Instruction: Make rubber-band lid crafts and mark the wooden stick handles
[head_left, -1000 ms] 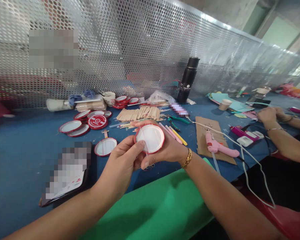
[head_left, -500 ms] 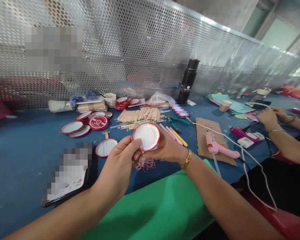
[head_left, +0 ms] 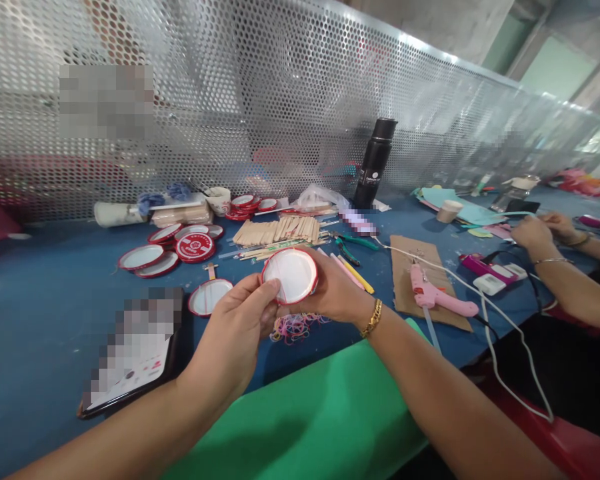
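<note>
Between my two hands is a red-rimmed jar lid (head_left: 295, 275), its white inside turned up toward me. My left hand (head_left: 247, 310) pinches its left edge, thumb on the inner face. My right hand (head_left: 337, 293) is closed round the far right side, its fingers mostly hidden behind the lid. Beneath my hands lies a tangle of coloured thread (head_left: 297, 327) on the blue table. Just left of my left hand rests another lid (head_left: 210, 297) with a small wooden stick at its top.
Lids (head_left: 195, 247) are piled at the left, above a phone (head_left: 135, 360). Wooden sticks (head_left: 275, 230), pliers (head_left: 350, 250) and a black bottle (head_left: 375, 167) stand or lie farther back. A pink glue gun (head_left: 437, 293) lies on cardboard (head_left: 405, 267). Another person's hands (head_left: 533, 233) are at the right.
The lid has tipped slightly and sits a touch lower and more to the left. Both hands keep their hold on it.
</note>
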The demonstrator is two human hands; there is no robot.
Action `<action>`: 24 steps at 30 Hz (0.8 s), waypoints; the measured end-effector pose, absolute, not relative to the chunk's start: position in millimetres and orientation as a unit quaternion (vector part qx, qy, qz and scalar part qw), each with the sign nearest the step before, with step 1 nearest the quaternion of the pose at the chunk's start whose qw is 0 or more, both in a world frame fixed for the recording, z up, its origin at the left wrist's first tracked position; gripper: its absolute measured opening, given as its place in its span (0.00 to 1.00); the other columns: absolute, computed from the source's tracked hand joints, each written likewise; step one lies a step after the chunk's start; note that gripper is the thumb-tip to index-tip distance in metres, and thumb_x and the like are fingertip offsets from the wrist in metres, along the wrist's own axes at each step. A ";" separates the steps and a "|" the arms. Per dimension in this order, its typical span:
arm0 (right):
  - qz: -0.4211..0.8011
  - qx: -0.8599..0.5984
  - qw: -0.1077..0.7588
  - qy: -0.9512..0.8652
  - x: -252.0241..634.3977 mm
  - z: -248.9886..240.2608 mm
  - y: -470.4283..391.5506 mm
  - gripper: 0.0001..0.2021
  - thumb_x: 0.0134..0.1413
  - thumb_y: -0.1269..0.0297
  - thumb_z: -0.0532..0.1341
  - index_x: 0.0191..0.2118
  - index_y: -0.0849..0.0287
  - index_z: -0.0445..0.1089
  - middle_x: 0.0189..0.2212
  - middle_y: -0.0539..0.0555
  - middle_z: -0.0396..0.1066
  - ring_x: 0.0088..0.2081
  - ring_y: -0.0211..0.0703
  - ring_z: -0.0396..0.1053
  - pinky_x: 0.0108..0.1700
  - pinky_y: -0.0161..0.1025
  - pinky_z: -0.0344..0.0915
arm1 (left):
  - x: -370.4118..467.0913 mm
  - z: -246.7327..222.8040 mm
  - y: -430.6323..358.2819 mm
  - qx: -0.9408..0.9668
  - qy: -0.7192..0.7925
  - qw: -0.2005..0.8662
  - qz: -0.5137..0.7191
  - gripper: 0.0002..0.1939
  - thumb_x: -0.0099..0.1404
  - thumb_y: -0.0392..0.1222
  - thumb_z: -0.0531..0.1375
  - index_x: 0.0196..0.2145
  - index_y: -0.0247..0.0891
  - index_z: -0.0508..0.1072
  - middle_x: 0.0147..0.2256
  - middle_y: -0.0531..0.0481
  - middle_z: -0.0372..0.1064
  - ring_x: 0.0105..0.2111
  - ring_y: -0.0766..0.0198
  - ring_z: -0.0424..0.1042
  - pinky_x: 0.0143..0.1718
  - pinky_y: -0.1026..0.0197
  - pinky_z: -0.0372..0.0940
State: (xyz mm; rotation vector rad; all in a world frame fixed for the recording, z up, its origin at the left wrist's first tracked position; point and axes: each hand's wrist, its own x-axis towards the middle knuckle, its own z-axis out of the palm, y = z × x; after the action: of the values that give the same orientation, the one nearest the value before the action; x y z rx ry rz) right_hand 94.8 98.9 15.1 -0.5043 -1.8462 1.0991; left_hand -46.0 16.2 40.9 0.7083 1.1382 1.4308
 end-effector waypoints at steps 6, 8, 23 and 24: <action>0.486 -0.205 0.440 -0.727 93.4 12.6 98.2 0.43 0.24 0.49 0.81 0.51 0.53 0.66 0.50 0.56 0.75 0.51 0.51 0.73 0.57 0.50 0.70 | -42.6 43.1 13.4 0.290 0.481 0.561 0.608 0.16 0.48 0.43 0.72 0.23 0.39 0.67 0.13 0.63 0.57 0.15 0.75 0.57 0.18 0.73 0.54; 0.490 -0.194 0.442 -0.726 93.0 13.1 97.8 0.44 0.24 0.49 0.81 0.51 0.52 0.66 0.52 0.56 0.74 0.53 0.52 0.73 0.58 0.50 0.69 | -41.1 44.1 12.8 0.280 0.476 0.568 0.611 0.17 0.46 0.42 0.73 0.23 0.39 0.67 0.14 0.63 0.58 0.16 0.74 0.59 0.18 0.72 0.56; 0.431 -0.139 0.450 -0.770 98.0 17.3 96.7 0.42 0.33 0.58 0.81 0.56 0.49 0.63 0.62 0.57 0.67 0.64 0.52 0.65 0.67 0.53 0.62 | -40.1 42.2 11.4 0.270 0.448 0.582 0.623 0.16 0.47 0.42 0.74 0.23 0.38 0.69 0.13 0.64 0.56 0.14 0.76 0.54 0.15 0.75 0.54; 0.428 -0.147 0.443 -0.774 98.6 18.4 96.4 0.42 0.33 0.59 0.81 0.56 0.49 0.63 0.61 0.57 0.68 0.63 0.51 0.66 0.66 0.54 0.62 | -40.4 42.0 11.8 0.268 0.451 0.583 0.620 0.16 0.47 0.41 0.74 0.24 0.38 0.69 0.13 0.63 0.57 0.15 0.76 0.55 0.16 0.75 0.54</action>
State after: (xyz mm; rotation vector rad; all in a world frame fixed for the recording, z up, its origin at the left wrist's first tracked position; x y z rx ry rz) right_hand 98.6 96.4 18.4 -0.3657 -1.9194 1.0611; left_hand -40.4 11.8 42.0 0.6259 1.0518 1.4476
